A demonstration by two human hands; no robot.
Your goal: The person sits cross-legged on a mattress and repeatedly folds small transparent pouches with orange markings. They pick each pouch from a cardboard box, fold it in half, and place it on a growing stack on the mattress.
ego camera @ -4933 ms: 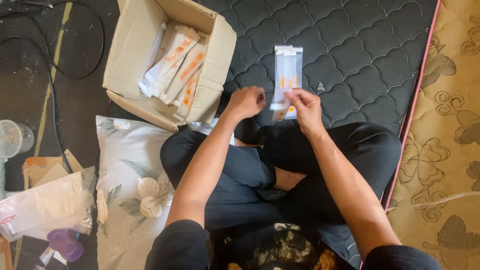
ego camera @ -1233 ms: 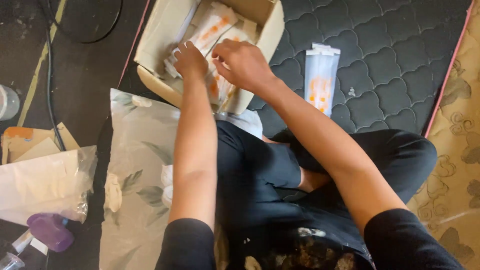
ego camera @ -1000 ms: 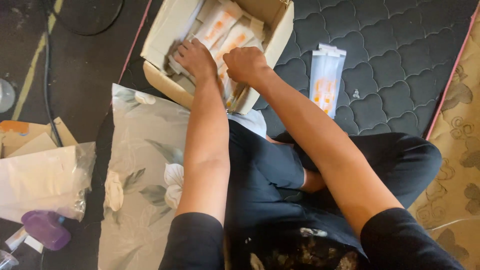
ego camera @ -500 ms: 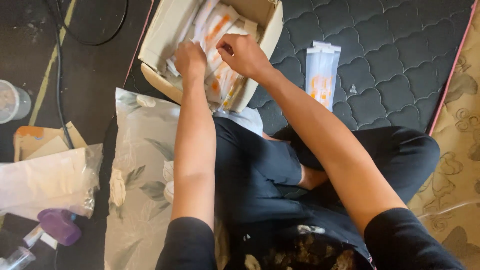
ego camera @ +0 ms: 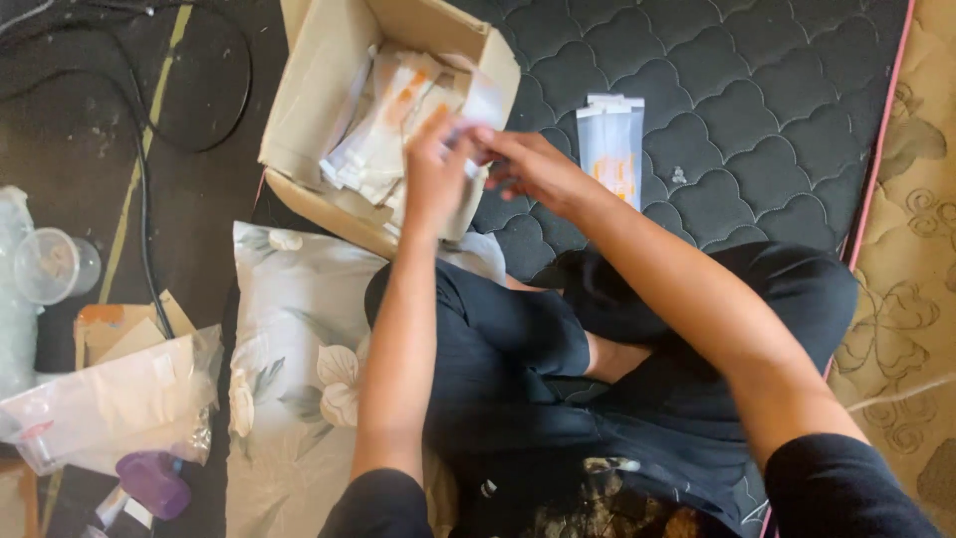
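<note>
An open cardboard box (ego camera: pixel 299 110) stands on the dark quilted mattress (ego camera: pixel 757 90) and holds several white and orange packets (ego camera: pixel 383 134). My left hand (ego camera: pixel 433 174) and my right hand (ego camera: pixel 528 164) meet just over the box's near right corner. Between their fingertips they pinch one pale packet (ego camera: pixel 468 128), which is blurred by motion. To the right of my hands, a small stack of the same packets (ego camera: pixel 612 149) lies flat on the mattress. My crossed legs in black trousers sit below my arms.
A floral pillow (ego camera: pixel 289 339) lies by my left knee. On the dark floor at the left are a black cable (ego camera: pixel 139 169), a clear plastic cup (ego camera: pixel 55 264), a plastic bag (ego camera: pixel 110 399) and a purple object (ego camera: pixel 154 483). A beige patterned rug (ego camera: pixel 906 249) borders the right.
Both hands have come up out of the box toward its near right corner with a packet between them. The stack on the mattress has not moved.
</note>
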